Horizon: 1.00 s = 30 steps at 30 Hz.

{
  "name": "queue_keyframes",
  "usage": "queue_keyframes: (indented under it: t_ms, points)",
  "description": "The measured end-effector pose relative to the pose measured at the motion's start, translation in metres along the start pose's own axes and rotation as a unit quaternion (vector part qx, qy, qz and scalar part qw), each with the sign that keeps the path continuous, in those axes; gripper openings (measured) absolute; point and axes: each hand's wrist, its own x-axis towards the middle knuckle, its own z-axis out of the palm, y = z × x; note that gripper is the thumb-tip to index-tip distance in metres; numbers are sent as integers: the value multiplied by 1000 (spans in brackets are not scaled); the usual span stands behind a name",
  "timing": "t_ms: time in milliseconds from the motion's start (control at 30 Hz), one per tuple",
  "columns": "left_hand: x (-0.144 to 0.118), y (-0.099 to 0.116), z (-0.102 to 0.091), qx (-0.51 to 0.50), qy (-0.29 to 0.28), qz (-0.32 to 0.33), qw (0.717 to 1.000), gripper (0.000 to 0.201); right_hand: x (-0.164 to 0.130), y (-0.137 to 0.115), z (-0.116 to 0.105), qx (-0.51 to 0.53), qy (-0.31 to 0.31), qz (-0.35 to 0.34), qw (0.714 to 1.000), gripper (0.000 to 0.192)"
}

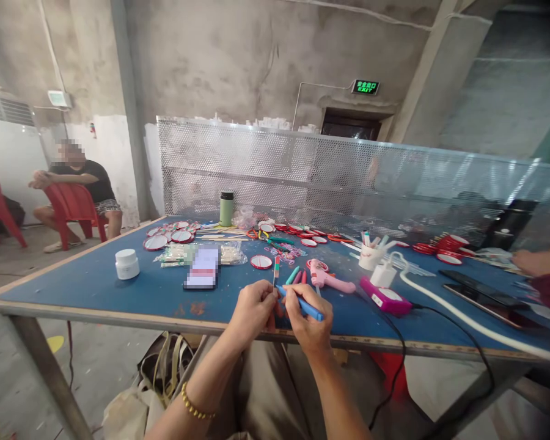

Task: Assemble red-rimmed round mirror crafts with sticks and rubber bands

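My left hand [255,305] is closed on a thin flat stick [276,266] that stands upright and carries green and red colour bands. My right hand [312,318] grips a blue marker [310,310], its tip at the stick just above my left fingers. Whether the tip touches the stick, I cannot tell. Just beyond my hands lie a teal marker [292,275] and a red marker [304,277]. A pink glue gun [332,282] rests to their right. A round red-rimmed disc [261,262] lies behind my left hand.
Left on the blue table [82,293] are a white jar [127,264] and a phone [202,267]. A green bottle [226,209] stands behind. A purple box [385,297] with cables and a cup of pens [370,255] are right. A perforated metal screen [256,171] borders the back.
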Motion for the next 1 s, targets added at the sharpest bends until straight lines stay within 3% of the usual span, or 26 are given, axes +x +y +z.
queue_keyframes:
  t_ms: [300,500,1000]
  points:
    - [2,-1,0,11,-2,-1,1000,23,1,0,1,17,19,13,1000,16]
    - [1,0,-1,2,0,-4,1000,13,0,0,0,1,1,1,1000,19]
    - [1,-1,0,-19,2,-4,1000,12,-2,1,-1,10,-10,4,1000,18]
